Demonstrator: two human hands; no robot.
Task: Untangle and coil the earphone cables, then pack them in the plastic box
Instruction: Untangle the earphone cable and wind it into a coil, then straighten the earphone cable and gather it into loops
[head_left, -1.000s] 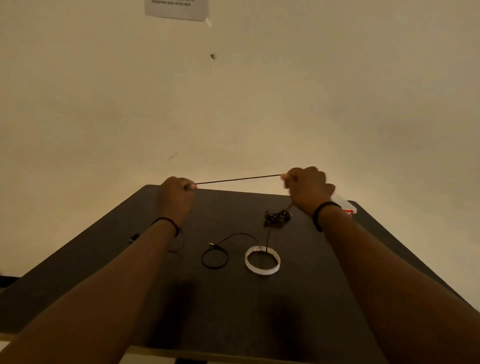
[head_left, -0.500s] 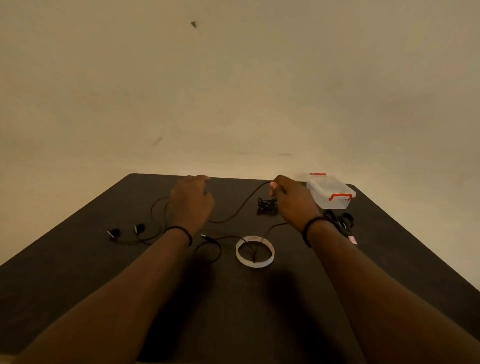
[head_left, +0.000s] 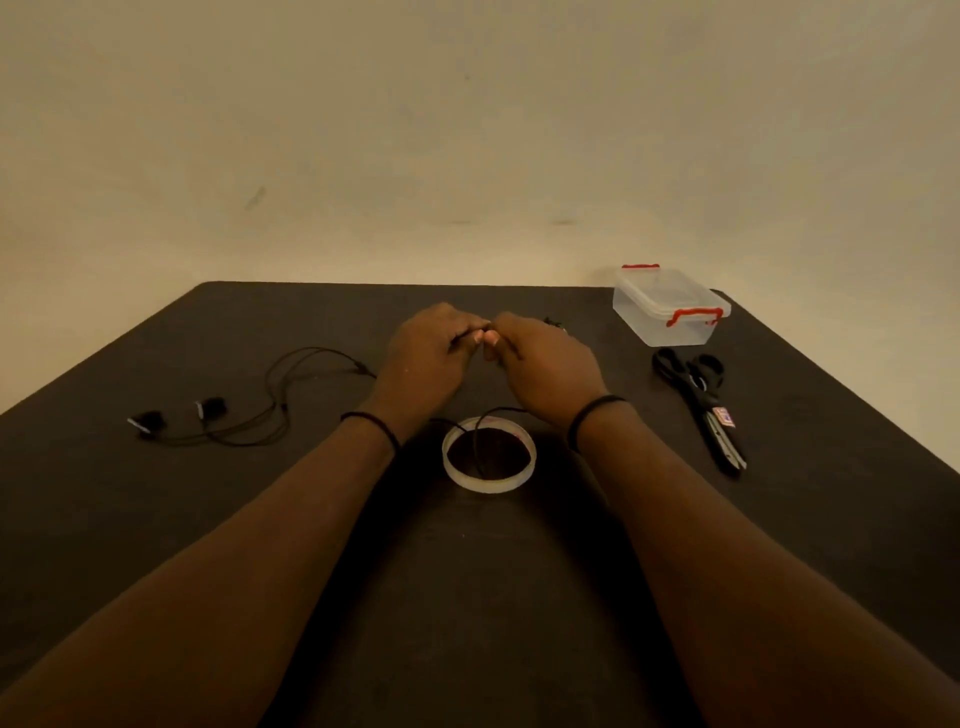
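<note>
A black earphone cable (head_left: 291, 387) runs across the dark table (head_left: 156, 519), its two earbuds (head_left: 179, 413) lying at the left. My left hand (head_left: 428, 358) and my right hand (head_left: 545, 366) meet fingertip to fingertip above the table's middle, each pinching the cable. A strand of it drops under my right wrist and crosses the tape ring. A second dark tangle (head_left: 556, 323) peeks out behind my right hand. The clear plastic box (head_left: 667, 306) with red latches stands lidded at the far right.
A roll of clear tape (head_left: 488, 460) lies flat between my forearms. Black scissors (head_left: 698, 400) lie at the right, below the box. A plain wall rises behind the table's far edge.
My hands, first apart with the cable stretched taut in the air, have come down and together over the table. The cable now lies slack. The camera has tilted downward.
</note>
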